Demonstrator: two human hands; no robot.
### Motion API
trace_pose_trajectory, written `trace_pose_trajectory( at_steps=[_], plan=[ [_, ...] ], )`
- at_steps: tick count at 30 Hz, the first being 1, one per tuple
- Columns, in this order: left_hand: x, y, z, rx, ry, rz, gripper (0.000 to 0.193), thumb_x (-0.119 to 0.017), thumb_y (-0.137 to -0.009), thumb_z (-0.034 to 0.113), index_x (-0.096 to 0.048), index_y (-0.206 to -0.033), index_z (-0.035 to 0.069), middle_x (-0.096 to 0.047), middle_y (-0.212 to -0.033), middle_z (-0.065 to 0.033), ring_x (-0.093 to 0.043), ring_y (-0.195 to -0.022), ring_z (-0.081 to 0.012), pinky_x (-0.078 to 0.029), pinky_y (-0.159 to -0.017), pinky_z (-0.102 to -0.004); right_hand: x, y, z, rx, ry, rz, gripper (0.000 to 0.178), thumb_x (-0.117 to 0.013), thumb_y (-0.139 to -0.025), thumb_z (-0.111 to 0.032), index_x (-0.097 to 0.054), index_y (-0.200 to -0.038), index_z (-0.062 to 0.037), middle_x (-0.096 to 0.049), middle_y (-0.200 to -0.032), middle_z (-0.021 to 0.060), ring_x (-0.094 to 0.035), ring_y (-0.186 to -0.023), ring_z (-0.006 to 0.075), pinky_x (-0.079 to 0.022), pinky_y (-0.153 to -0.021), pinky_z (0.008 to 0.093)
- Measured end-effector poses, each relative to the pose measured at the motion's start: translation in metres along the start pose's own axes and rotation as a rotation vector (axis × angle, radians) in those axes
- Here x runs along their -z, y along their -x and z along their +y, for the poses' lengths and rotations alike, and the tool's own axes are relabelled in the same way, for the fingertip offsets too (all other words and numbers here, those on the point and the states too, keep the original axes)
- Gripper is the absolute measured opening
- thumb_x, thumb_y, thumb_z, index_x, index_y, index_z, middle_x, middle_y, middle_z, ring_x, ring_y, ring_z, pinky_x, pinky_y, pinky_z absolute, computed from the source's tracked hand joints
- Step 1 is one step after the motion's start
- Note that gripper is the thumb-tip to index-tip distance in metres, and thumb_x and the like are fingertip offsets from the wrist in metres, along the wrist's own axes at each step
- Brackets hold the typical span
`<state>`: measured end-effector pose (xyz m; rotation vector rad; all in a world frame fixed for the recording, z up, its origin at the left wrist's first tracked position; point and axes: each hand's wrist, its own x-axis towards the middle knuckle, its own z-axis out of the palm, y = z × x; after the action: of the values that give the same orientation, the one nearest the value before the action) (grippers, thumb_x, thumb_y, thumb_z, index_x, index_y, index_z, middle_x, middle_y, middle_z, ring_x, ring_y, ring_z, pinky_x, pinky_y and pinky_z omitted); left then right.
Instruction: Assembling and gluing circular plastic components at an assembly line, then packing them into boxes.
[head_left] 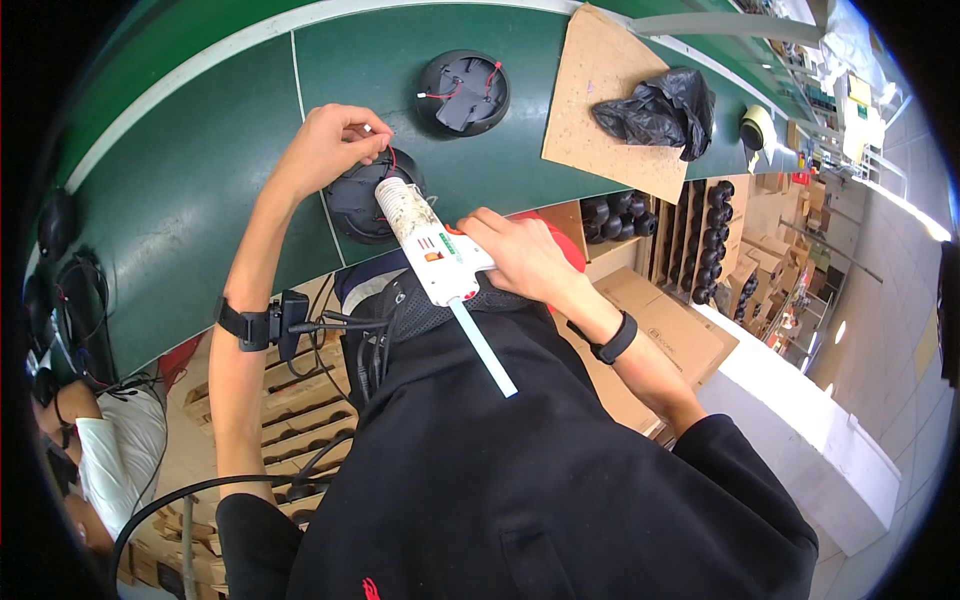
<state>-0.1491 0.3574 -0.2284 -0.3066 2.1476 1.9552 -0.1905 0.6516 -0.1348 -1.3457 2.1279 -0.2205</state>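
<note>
Close against the person's black shirt point(480, 480), a pale blue glue stick point(485, 350) juts from the back of a white glue gun point(430, 255). The right hand point(515, 250), with a black band point(613, 340) on its wrist, has its grip wrapped around the gun's handle; whether the trigger is pressed cannot be told. Farther forward, the gun's stained front end lies over a black round casing point(352, 212) near the edge of the green tabletop point(230, 120), covering part of it; whether the nozzle touches the casing is unclear. Above that casing, the left hand point(335, 150) has its grip pinched on a red wire point(393, 157), beside a small white plug point(368, 128). Beyond, well apart from the hands, a second black casing point(463, 93) sits with its inside facing up, red wires showing. To its right, a crumpled black plastic bag point(665, 110) rests on a tan board point(580, 100). Farther right along the tabletop is a pale yellow and black round object point(757, 128).
</note>
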Motion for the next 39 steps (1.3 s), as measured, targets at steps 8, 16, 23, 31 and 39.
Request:
trace_pose_trajectory(
  at_steps=[8, 16, 23, 31, 39],
  plan=[
    [0.005, 0.011, 0.001, 0.038, -0.008, 0.034, 0.015, -0.07, -0.091, 0.011, -0.073, -0.096, -0.003, -0.07, -0.078, -0.0059, -0.066, -0.069, -0.0112, -0.055, -0.065, -0.0262, -0.002, -0.001, 0.002, -0.009, 0.01, 0.008, 0.049, -0.069, -0.068, -0.003, -0.056, -0.115, -0.0095, -0.06, -0.099, 0.0085, -0.064, -0.08, 0.0346, -0.052, -0.061, 0.0457],
    [0.02, 0.033, -0.005, 0.036, -0.043, 0.015, 0.014, -0.069, -0.09, 0.01, -0.073, -0.094, -0.003, -0.068, -0.076, -0.0042, -0.062, -0.068, -0.0093, -0.052, -0.063, -0.0262, 0.0, 0.003, -0.002, -0.03, 0.014, 0.002, 0.044, -0.068, -0.068, -0.003, -0.056, -0.11, -0.0067, -0.06, -0.099, 0.0108, -0.065, -0.078, 0.0374, -0.051, -0.061, 0.0483],
    [0.023, 0.057, 0.002, 0.06, -0.207, 0.024, 0.013, -0.071, -0.086, 0.01, -0.075, -0.093, -0.001, -0.071, -0.08, -0.0077, -0.063, -0.072, -0.0129, -0.051, -0.066, -0.0294, 0.0, 0.003, -0.006, -0.055, 0.034, 0.009, 0.039, -0.067, -0.069, -0.003, -0.055, -0.106, -0.0041, -0.058, -0.096, 0.0123, -0.065, -0.074, 0.038, -0.052, -0.059, 0.049],
    [0.019, 0.063, -0.002, 0.083, -0.162, 0.041, 0.014, -0.071, -0.086, 0.01, -0.074, -0.093, -0.002, -0.07, -0.083, -0.0079, -0.062, -0.075, -0.0126, -0.051, -0.066, -0.0288, -0.002, 0.002, -0.004, -0.042, 0.015, 0.04, 0.037, -0.068, -0.069, -0.004, -0.055, -0.104, -0.0056, -0.059, -0.095, 0.0114, -0.065, -0.077, 0.0369, -0.051, -0.06, 0.048],
    [0.017, 0.064, -0.007, 0.065, -0.143, 0.063, 0.014, -0.07, -0.086, 0.008, -0.073, -0.095, -0.003, -0.07, -0.084, -0.0077, -0.062, -0.076, -0.0123, -0.051, -0.066, -0.0286, 0.002, 0.002, 0.001, -0.01, -0.103, 0.075, 0.041, -0.068, -0.069, -0.005, -0.058, -0.109, -0.0072, -0.063, -0.097, 0.0111, -0.066, -0.083, 0.0361, -0.052, -0.065, 0.046]
  ],
)
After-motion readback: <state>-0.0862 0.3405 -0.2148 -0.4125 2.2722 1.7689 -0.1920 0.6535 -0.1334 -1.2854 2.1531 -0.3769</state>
